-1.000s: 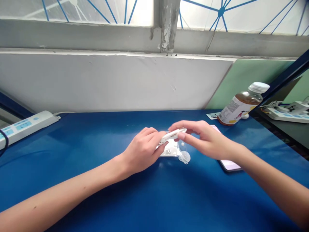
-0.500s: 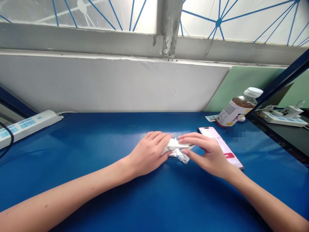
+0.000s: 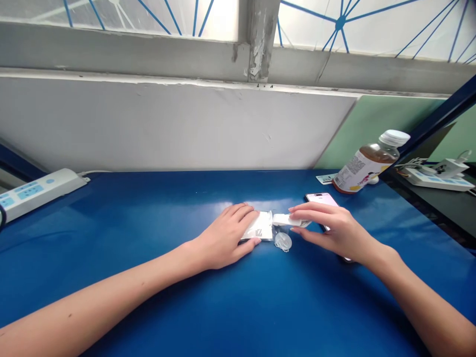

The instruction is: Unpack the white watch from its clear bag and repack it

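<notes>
Now, from the head camera, the one view I have: my two hands have come apart. A second ago they were lifted off the blue table (image 3: 238, 307) with the white piece pinched between them, and half a second ago both were down and bunched over the packet. At this moment my left hand (image 3: 226, 235) lies flat on the white packet (image 3: 260, 229), fingers stretched out and pressing rather than curled, with the thumb along the packet's near edge. The packet shows just beyond those fingertips, flat on the table.

My right hand (image 3: 330, 228) has drawn off to the right and holds the white piece (image 3: 284, 219) clamped between thumb and forefingers. Its free end points back at the left fingertips, close to the packet's edge; I cannot tell whether the two touch. I read it that the piece is now out of the left hand's hold, carried by the right alone, while the left pins the packet.

A clear round bit (image 3: 283, 241) lies loose on the table, just nearer me than the right fingertips and touched by neither hand. The phone (image 3: 323, 199) lies partly under the right hand, its top end showing beyond the knuckles. A bottle (image 3: 366, 163) stands well beyond the right hand, and a power strip (image 3: 33, 191) lies far out past the left.
</notes>
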The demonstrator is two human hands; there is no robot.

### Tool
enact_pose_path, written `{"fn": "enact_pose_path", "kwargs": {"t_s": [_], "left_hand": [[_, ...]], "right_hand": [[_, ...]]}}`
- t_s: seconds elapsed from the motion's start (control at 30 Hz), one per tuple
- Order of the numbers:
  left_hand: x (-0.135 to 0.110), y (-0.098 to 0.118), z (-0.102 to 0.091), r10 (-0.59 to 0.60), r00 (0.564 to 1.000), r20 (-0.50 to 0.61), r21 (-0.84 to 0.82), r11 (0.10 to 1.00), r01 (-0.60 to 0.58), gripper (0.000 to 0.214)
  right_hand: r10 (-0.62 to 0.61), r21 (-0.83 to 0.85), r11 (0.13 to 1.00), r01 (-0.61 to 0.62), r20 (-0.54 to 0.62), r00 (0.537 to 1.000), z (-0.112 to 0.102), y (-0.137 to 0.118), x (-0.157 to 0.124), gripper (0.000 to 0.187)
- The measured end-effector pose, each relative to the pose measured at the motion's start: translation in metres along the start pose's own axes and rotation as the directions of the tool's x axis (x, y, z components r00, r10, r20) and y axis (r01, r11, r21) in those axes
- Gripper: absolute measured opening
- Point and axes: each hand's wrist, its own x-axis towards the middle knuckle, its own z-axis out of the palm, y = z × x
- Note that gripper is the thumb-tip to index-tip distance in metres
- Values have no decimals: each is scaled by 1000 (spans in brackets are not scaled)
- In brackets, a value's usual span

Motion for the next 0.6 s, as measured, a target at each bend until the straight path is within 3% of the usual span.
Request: {"fn": "enact_pose_path", "kwargs": {"t_s": [0.17,0.43,0.6], "left_hand": [[0,0,0,4,999,-33,-25,1000,-5,45],[-1,2,-2,-11,999,-47,-43,999,9,47],[-1,2,-2,-11,999,-47,-45,999,9,44]], "right_hand": [[90,19,996,-91,66,994,-4,5,1,10],[154,163,973,-162,63,986,17,-1,1,24],[130,62,989,-135,86,988,23,-3,-1,27]]}}
